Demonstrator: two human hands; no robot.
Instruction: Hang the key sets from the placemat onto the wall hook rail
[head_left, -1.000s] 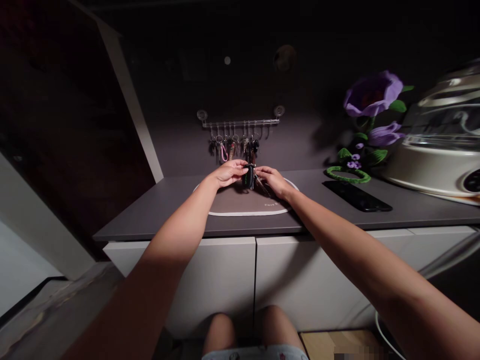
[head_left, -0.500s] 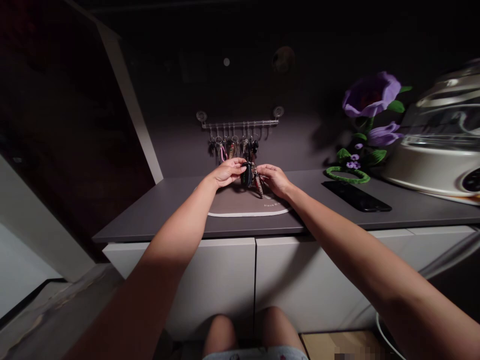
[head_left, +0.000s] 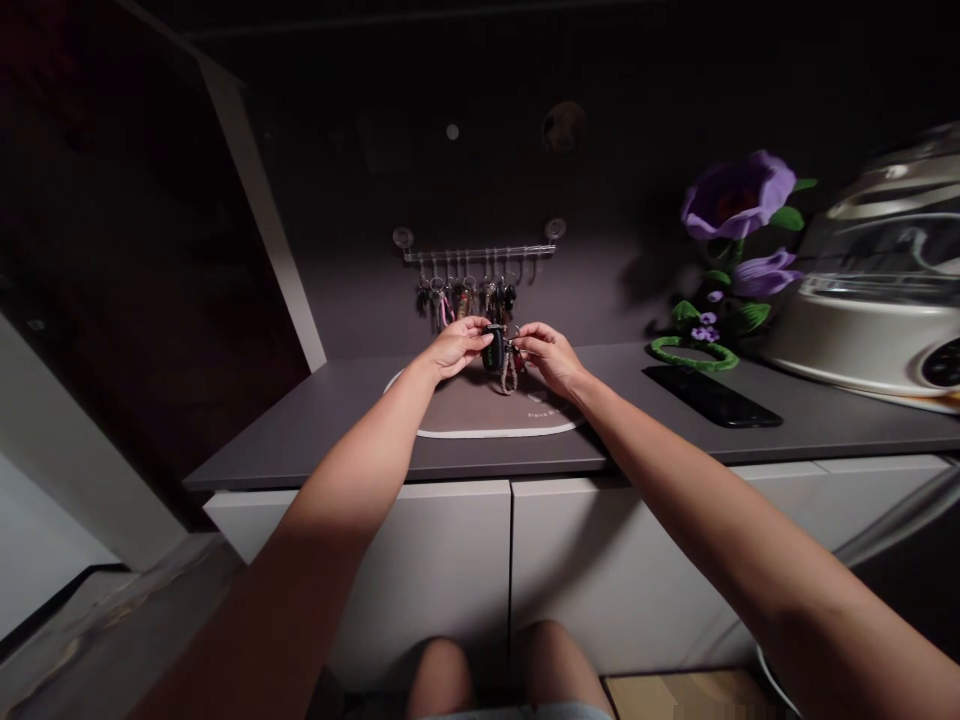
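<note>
My left hand (head_left: 453, 350) pinches a black key fob (head_left: 492, 350) with a small green mark on it, held upright above a brown mat (head_left: 480, 412) with a white edge. Close beside it, my right hand (head_left: 550, 355) has its fingertips closed on a small key ring (head_left: 516, 331). A braided beige cord loop (head_left: 509, 376) dangles from the ring, with something red near my right fingers. Behind both hands, several keys (head_left: 465, 297) hang in a row from a clear hook rail (head_left: 480, 253) on the wall.
On the right of the grey counter (head_left: 277, 430) lies a black phone (head_left: 712, 396). Behind it stand a purple flower decoration (head_left: 739, 200) with a green ring base and a cream appliance (head_left: 870, 335). White cabinet doors (head_left: 442, 570) are below the counter.
The bunch between my hands has turned: the fob's face shows more and the braided loop hangs where a jagged metal key was. Both hands stay in nearly the same place.
</note>
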